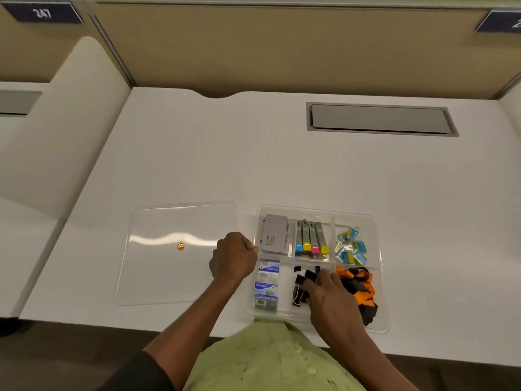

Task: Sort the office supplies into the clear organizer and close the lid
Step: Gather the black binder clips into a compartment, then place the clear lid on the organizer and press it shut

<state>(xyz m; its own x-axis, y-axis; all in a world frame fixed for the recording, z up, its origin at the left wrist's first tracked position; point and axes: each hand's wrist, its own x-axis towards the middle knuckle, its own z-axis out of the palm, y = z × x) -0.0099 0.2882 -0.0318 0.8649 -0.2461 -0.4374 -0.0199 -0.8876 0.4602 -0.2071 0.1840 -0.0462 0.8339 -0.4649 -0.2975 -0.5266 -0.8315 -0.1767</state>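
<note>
Clear plastic organizer tray [377, 277] w/ 6 boxes on white table [253, 165], flat clear lid [158, 266] beside it, left hand [232, 258] a closed fist at tray edge, right hand [329, 297] fingers [324, 277] on black binder clips [303, 280], can't tell if gripping.

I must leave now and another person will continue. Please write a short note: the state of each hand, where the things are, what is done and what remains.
Left hand: closed in a fist at the left rim of the clear organizer; whether it grips the rim is unclear.
Right hand: fingers down in the front middle compartment, on the black binder clips.
Done: all six compartments hold supplies.
Lid: off, flat on the desk left of the organizer.
Left: finish with the clips, then close the lid.
</note>
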